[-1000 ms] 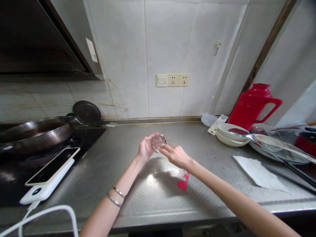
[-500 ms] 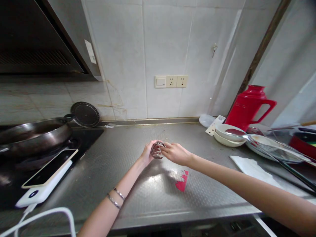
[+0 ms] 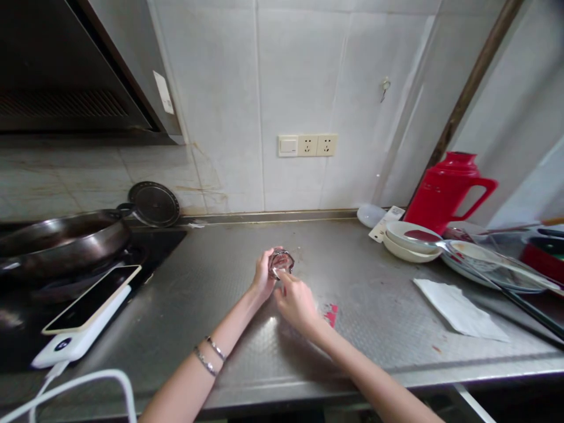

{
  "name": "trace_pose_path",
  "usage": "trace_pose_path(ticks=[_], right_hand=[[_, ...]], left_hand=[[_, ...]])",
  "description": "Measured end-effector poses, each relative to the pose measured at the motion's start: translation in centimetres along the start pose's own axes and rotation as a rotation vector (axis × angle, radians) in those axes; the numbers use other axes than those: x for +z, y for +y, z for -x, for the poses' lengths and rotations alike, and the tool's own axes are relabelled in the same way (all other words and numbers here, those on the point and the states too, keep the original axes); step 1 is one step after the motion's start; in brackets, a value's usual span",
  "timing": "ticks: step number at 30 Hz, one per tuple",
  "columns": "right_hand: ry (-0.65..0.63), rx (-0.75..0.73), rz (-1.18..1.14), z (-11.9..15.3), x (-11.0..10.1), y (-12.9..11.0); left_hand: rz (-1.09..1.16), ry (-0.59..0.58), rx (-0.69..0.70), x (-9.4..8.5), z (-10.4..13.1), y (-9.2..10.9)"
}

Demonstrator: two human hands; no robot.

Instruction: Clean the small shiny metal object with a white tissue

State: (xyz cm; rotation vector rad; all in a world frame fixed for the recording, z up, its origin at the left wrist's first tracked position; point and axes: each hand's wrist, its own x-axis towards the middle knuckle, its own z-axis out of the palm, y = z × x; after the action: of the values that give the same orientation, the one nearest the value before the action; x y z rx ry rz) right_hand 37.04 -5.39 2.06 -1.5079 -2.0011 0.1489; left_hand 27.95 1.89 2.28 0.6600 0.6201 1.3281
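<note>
small clear round container (image 3: 282, 259), dark-rimmed, left hand (image 3: 264, 275) gripping its side

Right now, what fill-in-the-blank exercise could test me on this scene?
Bracelets circle the forearm of the ____ hand, which cups a small round container.
The flask is ____.
The device under the phone is ____.
Beside the wall switch are ____ sockets.

Missing words: left; red; white; two.
</note>
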Motion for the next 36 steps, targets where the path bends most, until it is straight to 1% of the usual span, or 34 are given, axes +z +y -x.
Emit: trace_pose_path(ticks=[2,3,5,8,10,13,14,15,17,19,22,24,26,28,33,34,36], right_hand=[[0.033,-0.016,-0.054,0.0,0.6,0.3],[0.041,-0.032,-0.045,0.0,0.7,0.6],[0.026,-0.064,0.043,-0.2,0.6,1.3],[-0.064,-0.144,0.251,-0.5,-0.5,2.4],[-0.126,-0.238,0.364,-0.8,-1.8,3.0],[-0.188,-0.411,0.497,-1.4,-4.0,3.8],[-0.212,-0.495,0.542,-1.7,-4.7,4.1],[-0.238,-0.579,0.586,-2.0,-5.4,4.3],[-0.28,-0.727,0.655,-2.5,-6.3,4.8],[-0.318,-0.839,0.696,-2.9,-6.7,5.2],[-0.34,-0.92,0.704,-3.1,-6.6,5.5],[-0.333,-0.927,0.68,-3.1,-6.3,5.6],[-0.316,-0.899,0.654,-3.1,-6.1,5.8],[-0.282,-0.839,0.648,-3.1,-6.0,6.1],[-0.186,-0.644,0.663,-2.3,-5.6,6.2],[-0.177,-0.599,0.648,-2.0,-5.3,6.0],[-0.167,-0.498,0.595,-1.3,-4.6,5.3]], left_hand=[[0.018,0.003,-0.017,0.1,0.1,0.1],[0.03,-0.001,-0.032,0.2,0.1,0.1],[0.052,-0.029,-0.055,0.4,0.3,0.2],[0.066,-0.076,-0.068,0.7,0.7,0.4],[0.064,-0.159,-0.12,0.6,0.8,0.8],[0.064,-0.379,-0.256,-0.2,0.4,1.8],[0.056,-0.427,-0.303,-0.6,0.1,2.1],[0.039,-0.44,-0.346,-1.0,-0.2,2.4],[-0.027,-0.393,-0.444,-1.8,-0.8,2.7],[-0.12,-0.335,-0.534,-2.2,-1.3,2.5],[-0.253,-0.255,-0.646,-2.3,-1.4,1.8],[-0.31,-0.223,-0.692,-2.1,-1.3,1.3],[-0.324,-0.192,-0.674,-1.9,-1.1,0.9],[-0.305,-0.16,-0.598,-1.6,-0.9,0.8],[-0.194,-0.088,-0.3,-0.7,-0.9,0.5],[-0.169,-0.079,-0.254,-0.6,-0.9,0.5],[-0.128,-0.073,-0.208,-0.3,-0.7,0.4]])
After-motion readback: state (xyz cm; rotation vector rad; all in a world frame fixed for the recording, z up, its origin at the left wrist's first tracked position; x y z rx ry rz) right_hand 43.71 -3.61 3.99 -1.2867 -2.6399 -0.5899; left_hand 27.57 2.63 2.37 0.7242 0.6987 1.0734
